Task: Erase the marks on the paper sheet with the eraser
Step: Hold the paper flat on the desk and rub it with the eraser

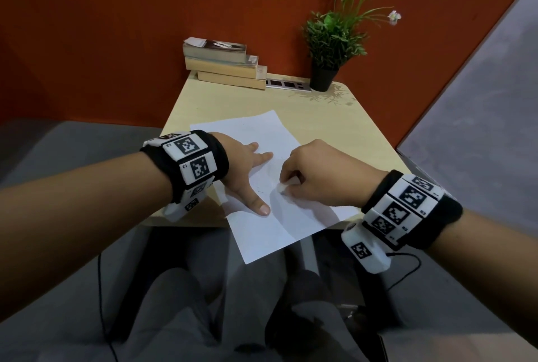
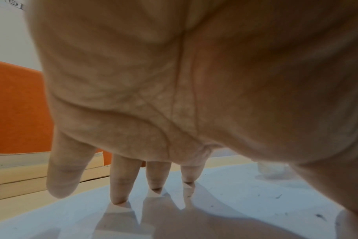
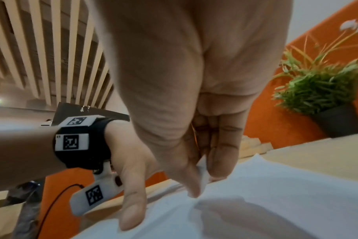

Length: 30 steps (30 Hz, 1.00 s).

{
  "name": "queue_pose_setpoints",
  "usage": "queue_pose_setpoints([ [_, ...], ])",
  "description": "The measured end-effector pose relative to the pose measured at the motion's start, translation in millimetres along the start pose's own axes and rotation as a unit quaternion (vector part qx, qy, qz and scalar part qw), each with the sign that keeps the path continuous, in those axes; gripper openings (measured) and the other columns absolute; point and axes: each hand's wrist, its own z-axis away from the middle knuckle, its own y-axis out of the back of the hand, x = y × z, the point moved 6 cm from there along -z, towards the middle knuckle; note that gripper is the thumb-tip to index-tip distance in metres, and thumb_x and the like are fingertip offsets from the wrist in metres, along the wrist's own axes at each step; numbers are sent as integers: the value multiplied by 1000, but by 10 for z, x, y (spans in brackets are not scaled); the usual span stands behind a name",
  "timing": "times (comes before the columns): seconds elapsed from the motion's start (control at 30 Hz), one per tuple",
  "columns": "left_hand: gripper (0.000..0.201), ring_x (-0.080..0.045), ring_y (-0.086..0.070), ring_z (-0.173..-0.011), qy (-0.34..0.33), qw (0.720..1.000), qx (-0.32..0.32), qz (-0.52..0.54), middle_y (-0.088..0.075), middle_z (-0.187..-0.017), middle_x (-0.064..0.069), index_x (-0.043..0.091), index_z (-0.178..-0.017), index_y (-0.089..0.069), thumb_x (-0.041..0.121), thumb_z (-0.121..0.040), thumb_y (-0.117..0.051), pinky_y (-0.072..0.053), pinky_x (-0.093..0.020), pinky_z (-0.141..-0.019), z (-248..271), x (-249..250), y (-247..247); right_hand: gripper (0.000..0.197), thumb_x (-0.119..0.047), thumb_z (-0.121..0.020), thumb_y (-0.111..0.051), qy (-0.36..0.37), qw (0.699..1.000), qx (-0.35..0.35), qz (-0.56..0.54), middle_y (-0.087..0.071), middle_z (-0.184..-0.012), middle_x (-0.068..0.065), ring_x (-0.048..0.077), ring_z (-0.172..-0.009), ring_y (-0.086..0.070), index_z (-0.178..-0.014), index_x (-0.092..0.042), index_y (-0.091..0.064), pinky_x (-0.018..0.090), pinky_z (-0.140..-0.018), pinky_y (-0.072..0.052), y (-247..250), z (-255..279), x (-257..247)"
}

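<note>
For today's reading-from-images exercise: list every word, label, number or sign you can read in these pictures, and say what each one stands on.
No text reads for certain.
Left wristband: square code patterns; tiny labels beside them, too small to read.
Right wristband: the same, unreadable.
Top book of the stack: cover print, blurred.
Paper sheet: faint pencil marks, no words.
Left wrist view, top-left corner: cut-off, blurred characters.
</note>
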Motion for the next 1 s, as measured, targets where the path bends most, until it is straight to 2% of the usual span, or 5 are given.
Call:
queue_pose_setpoints([
  [0.23, 135, -25, -47, -140, -16, 998, 49, -23, -50, -155, 0, 31, -163, -23, 103, -54, -55, -39, -48, -114, -33, -7, 172, 20, -18, -90, -68, -30, 999, 9, 8, -72, -98, -7, 16, -88, -61, -104, -22, -82, 39, -81, -58, -33, 162, 211],
  [0.4, 135, -26, -28, -155, -19, 999, 51, -3, -14, -174, 1, 45, -164, 1, 100, -56, -60, -30, -51, -121, -35, -16, 97, 21, -19, -89, -72, -18, 1000, -6, 0, -74, -97, -11, 9, -83, -61, -106, -24, -83, 31, -76, -57, 6, 110, 241],
  [0.53, 134, -26, -32, -152, -22, 999, 49, -1, -16, -173, 0, 44, -164, 2, 98, -58, -60, -34, -49, -120, -49, -10, 71, 18, -25, -90, -76, 6, 1000, 5, -14, -72, -94, -12, 1, -77, -57, -107, -24, -81, 20, -69, -50, 18, -32, 186],
  [0.87, 136, -27, -26, -155, -20, 999, 47, 5, -10, -174, -1, 47, -163, 5, 101, -55, -58, -31, -50, -121, -83, -28, 36, 20, -28, -89, -76, 3, 1000, 20, -20, -74, -94, -9, 8, -80, -62, -106, -22, -83, 32, -76, -58, -3, -202, 214],
  [1.0, 133, -26, -23, -157, -12, 999, 38, 7, 0, -175, 4, 49, -162, 7, 98, -59, -60, -30, -51, -121, -47, -24, 23, 17, -30, -87, -78, 25, 999, -11, -29, -69, -84, -12, 1, -74, -61, -103, -27, -82, 15, -63, -41, -71, -163, 135],
])
